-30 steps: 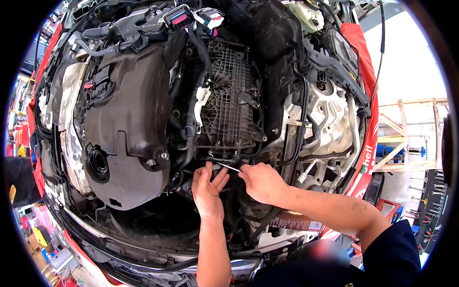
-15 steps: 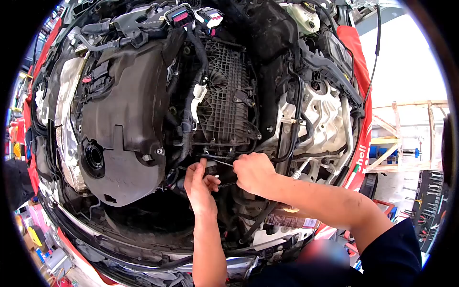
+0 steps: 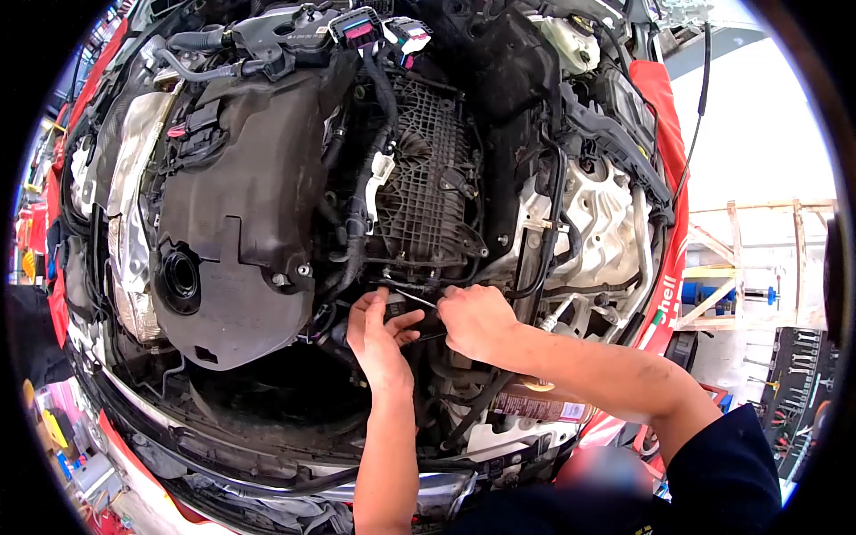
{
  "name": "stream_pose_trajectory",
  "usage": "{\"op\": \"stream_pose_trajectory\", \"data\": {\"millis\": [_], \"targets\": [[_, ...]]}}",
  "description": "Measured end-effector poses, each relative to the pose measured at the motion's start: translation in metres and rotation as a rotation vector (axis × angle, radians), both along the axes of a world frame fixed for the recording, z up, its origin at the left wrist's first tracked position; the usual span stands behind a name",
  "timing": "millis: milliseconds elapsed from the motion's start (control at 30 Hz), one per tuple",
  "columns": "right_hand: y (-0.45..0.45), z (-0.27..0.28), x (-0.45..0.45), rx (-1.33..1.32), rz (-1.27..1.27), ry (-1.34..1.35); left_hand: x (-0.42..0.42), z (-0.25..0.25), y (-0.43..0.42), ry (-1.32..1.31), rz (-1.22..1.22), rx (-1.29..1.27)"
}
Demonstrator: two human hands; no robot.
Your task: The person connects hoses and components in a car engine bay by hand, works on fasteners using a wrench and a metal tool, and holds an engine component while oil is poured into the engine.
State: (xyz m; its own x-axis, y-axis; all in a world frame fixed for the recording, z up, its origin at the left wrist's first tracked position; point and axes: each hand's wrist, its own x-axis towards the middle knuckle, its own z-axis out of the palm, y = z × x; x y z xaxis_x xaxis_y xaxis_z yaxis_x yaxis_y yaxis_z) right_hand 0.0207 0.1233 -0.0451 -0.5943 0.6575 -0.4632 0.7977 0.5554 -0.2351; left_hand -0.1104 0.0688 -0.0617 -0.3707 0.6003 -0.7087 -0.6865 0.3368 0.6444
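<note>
My right hand (image 3: pixel 474 323) is closed around a tool with a thin metal shaft (image 3: pixel 415 299). Its handle is hidden in my fist, so I cannot tell its exact kind. The shaft points left, its tip by the lower edge of the black ribbed intake manifold (image 3: pixel 423 209). Just left of the tip, my left hand (image 3: pixel 382 334) is raised with thumb and fingers apart. Its fingertips are close to a thin dark line (image 3: pixel 406 283) below the manifold; whether they touch it I cannot tell.
A dark plastic engine cover (image 3: pixel 245 209) lies left of the hands. A wiring harness with a white clip (image 3: pixel 378 174) runs beside the manifold. Unplugged connectors (image 3: pixel 361 34) sit at the top. A red fender cover (image 3: pixel 664 276) drapes the right side, near a brown labelled container (image 3: pixel 539 403).
The view has shifted slightly. My left hand's thumb and fingers have spread a little wider. My right hand keeps the tool in nearly the same place.
</note>
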Motion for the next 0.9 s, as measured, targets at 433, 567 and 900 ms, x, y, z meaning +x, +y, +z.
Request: {"op": "stream_pose_trajectory", "data": {"millis": [433, 567, 900], "targets": [[0.001, 0.034, -0.021, -0.086, -0.033, -0.047, -0.009, -0.016, -0.006, -0.152, 0.097, 0.151], [-0.002, 0.023, -0.013, -0.038, -0.085, -0.004, -0.007, -0.017, -0.006, -0.158, 0.101, 0.162], [-0.012, 0.015, -0.011, 0.068, -0.086, 0.026, -0.005, -0.022, -0.008, -0.185, 0.113, 0.213]]}}
